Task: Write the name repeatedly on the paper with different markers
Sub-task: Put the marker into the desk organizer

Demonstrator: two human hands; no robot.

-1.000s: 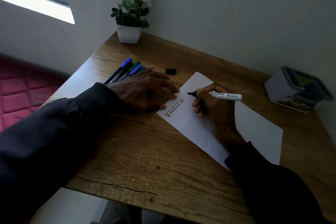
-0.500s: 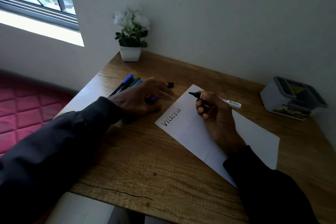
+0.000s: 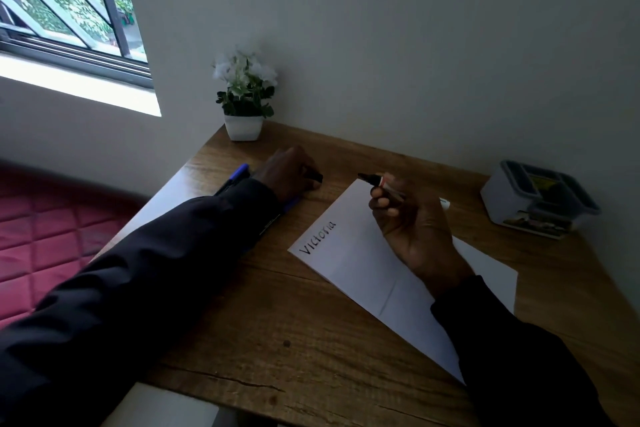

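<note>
A white sheet of paper lies on the wooden table with one name written in black along its left edge. My right hand holds an uncapped black whiteboard marker above the paper, tip pointing left and lifted off the sheet. My left hand sits on the table left of the paper, fingers curled round the small black marker cap. Under my left arm lie other markers, of which a blue-capped one shows.
A small white pot with white flowers stands at the table's back left corner. A grey organiser box sits at the back right by the wall. A red quilted surface lies left of the table, below a window.
My left hand left the paper's edge and moved back to the black cap, closing on it. My right hand lifted the marker off the paper. The camera tilted upward.
</note>
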